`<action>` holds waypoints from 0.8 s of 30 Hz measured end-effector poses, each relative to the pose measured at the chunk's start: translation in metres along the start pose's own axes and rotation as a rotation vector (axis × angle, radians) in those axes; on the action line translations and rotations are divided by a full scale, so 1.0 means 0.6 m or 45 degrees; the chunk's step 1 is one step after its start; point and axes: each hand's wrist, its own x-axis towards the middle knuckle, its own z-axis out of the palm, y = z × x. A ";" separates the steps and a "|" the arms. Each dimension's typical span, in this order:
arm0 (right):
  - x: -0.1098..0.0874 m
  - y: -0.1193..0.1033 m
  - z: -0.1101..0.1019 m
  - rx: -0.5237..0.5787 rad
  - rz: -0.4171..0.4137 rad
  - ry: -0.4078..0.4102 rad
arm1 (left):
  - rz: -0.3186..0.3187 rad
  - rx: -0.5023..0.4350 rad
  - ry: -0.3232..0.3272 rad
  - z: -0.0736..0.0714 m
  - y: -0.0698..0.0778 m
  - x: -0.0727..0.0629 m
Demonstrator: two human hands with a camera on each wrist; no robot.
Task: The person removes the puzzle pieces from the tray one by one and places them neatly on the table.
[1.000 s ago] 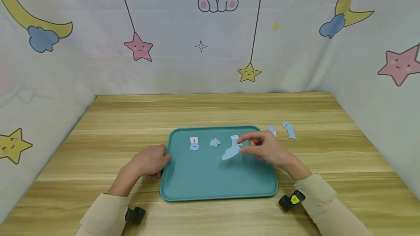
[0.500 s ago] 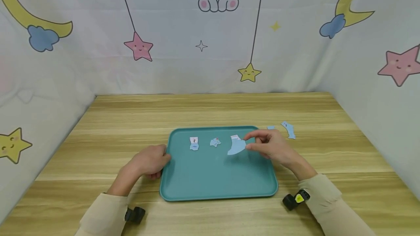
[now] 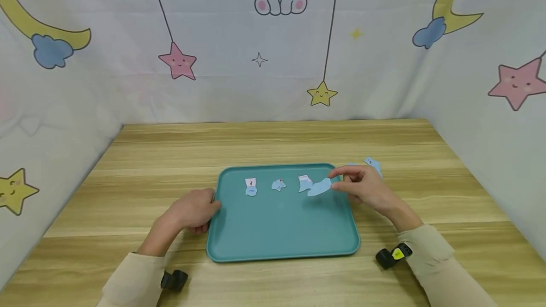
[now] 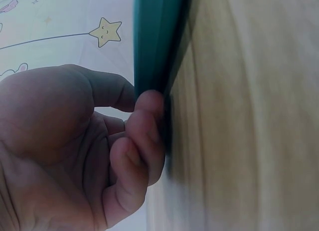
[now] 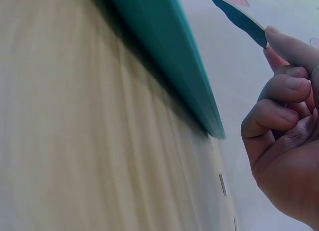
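Right hand (image 3: 370, 189) with thin, curved blue piece (image 3: 320, 187)

Tray (image 3: 281, 231) on table (image 3: 273, 143); three pieces (image 3: 279, 184) in its far half; two more pieces (image 3: 373, 165) right of tray.

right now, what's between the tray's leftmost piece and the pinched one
A small jagged piece, then a white-topped piece, as the head view shows.

Six paper pieces (image 3: 320, 187), one teal tray (image 3: 277, 231), two wrist cameras (image 3: 176, 281) and one table (image 3: 273, 141) are visible.
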 end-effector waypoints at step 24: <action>-0.032 0.031 -0.077 0.091 0.076 0.245 | 0.011 -0.005 0.017 0.003 0.001 -0.004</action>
